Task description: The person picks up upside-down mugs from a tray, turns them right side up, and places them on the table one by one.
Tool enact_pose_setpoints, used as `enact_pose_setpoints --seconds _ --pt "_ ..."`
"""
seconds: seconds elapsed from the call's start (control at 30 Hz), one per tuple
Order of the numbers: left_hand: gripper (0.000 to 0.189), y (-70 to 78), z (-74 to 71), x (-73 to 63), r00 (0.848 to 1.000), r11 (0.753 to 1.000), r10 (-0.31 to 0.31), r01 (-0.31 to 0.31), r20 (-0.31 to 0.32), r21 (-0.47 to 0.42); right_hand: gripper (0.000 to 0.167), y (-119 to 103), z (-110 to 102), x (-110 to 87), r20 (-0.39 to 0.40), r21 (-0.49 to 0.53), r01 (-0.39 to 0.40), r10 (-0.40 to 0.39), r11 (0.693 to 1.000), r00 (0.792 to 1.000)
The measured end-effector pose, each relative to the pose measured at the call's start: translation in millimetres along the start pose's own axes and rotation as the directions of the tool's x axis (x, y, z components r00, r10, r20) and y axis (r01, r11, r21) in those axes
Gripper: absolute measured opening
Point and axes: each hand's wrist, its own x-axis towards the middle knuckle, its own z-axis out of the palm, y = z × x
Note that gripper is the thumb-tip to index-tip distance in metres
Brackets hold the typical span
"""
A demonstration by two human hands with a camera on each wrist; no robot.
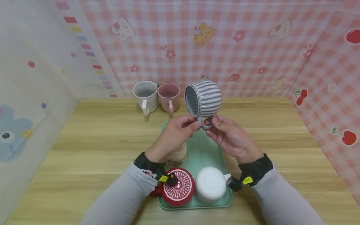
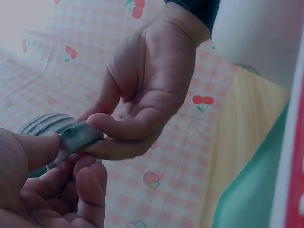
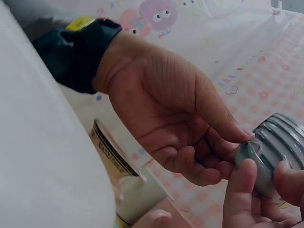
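Note:
A grey-and-white ribbed mug [image 1: 209,98] is held up above the tray, lying on its side with its mouth facing left and its handle pointing down. My left hand [image 1: 178,131] pinches the handle from the left between thumb and fingers. From the other side my right hand [image 1: 232,137] pinches the same handle. In the left wrist view, both hands' fingertips meet at the glossy handle [image 2: 80,135]. The right wrist view shows the ribbed body [image 3: 282,137] beyond the fingers. Beneath the hands lies a green tray [image 1: 208,150].
On the tray are a cream mug [image 1: 178,156], partly hidden by the left hand, a red mug [image 1: 180,187] with a white radial pattern facing up, and an upside-down white mug [image 1: 211,182]. Behind, an upright white mug [image 1: 150,103] and pink mug [image 1: 170,100] stand near the checked back wall.

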Motion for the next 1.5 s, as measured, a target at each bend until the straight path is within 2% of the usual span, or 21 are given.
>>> enact_pose_setpoints --seconds 0.13,0.33,0.5,0.7,0.9,1.1,1.17,1.27,1.5 --pt "0.023 -0.2 2.0 -0.8 1.000 1.000 0.009 -0.009 -0.029 0.001 0.014 0.2 0.4 -0.7 -0.060 -0.127 0.028 -0.035 0.992 0.998" --pt "0.025 0.8 6.1 0.3 0.998 0.998 0.026 -0.029 -0.054 -0.053 0.015 1.7 -0.3 -0.5 -0.082 -0.267 -0.012 -0.010 0.964 0.997" --pt "0.027 5.0 8.8 3.4 0.999 0.999 0.025 -0.026 -0.019 -0.040 0.016 2.2 -1.8 0.0 -0.100 -0.340 -0.040 0.006 0.940 0.995" --pt "0.028 10.8 13.1 3.1 1.000 1.000 -0.013 0.013 0.027 -0.003 0.018 0.4 -3.0 -0.1 -0.087 -0.383 -0.046 0.013 0.923 0.996" --pt "0.024 13.2 21.3 2.9 0.996 0.986 -0.056 0.067 0.074 -0.153 0.017 -0.9 -4.1 0.3 -0.043 -0.404 -0.076 0.064 0.912 0.997" --pt "0.021 12.9 21.5 3.8 0.994 0.963 -0.087 0.102 0.070 -0.249 0.019 -2.6 -5.9 0.1 -0.004 -0.445 -0.085 0.092 0.891 0.996" --pt "0.022 14.2 19.6 3.8 0.992 0.955 -0.101 0.117 0.072 -0.272 0.018 -4.7 -7.7 -1.0 -0.004 -0.486 -0.075 0.084 0.871 0.996" --pt "0.023 17.9 15.8 4.4 0.990 0.948 -0.117 0.134 0.076 -0.290 0.020 -9.3 -10.5 -3.1 -0.006 -0.573 -0.052 0.059 0.818 0.998" --pt "0.025 25.0 7.9 14.6 0.993 0.962 -0.108 0.118 0.054 -0.246 0.034 -27.7 -16.0 -10.0 -0.019 -0.755 -0.014 0.000 0.656 1.000"
